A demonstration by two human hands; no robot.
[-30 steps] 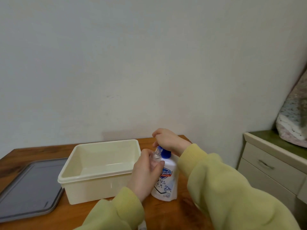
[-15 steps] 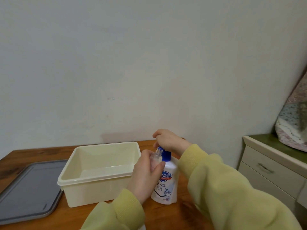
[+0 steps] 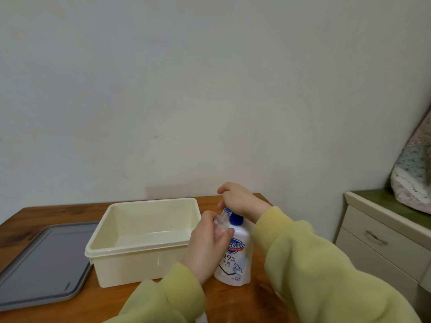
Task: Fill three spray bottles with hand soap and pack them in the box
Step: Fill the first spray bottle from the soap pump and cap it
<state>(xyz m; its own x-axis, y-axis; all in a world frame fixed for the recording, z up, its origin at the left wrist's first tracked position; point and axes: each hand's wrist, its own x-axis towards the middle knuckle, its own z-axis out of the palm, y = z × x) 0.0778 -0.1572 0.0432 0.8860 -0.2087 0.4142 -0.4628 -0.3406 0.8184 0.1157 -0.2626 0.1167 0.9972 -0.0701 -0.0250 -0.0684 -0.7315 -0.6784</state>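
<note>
A white hand soap bottle (image 3: 235, 259) with a blue pump top stands on the wooden table (image 3: 58, 207), just right of the cream box (image 3: 140, 247). My right hand (image 3: 240, 199) rests on top of the pump head. My left hand (image 3: 206, 243) holds a small clear spray bottle (image 3: 221, 221) upright, its open neck right under the pump spout. The box holds nothing that I can see. Other spray bottles are out of view.
A grey lid (image 3: 44, 259) lies flat on the table left of the box. A cream drawer cabinet (image 3: 382, 238) stands to the right, with a patterned fabric bundle (image 3: 412, 173) on top. A plain wall rises behind the table.
Both hands stay on the pump and the small bottle. The view has tilted slightly, so everything sits a little lower in frame.
</note>
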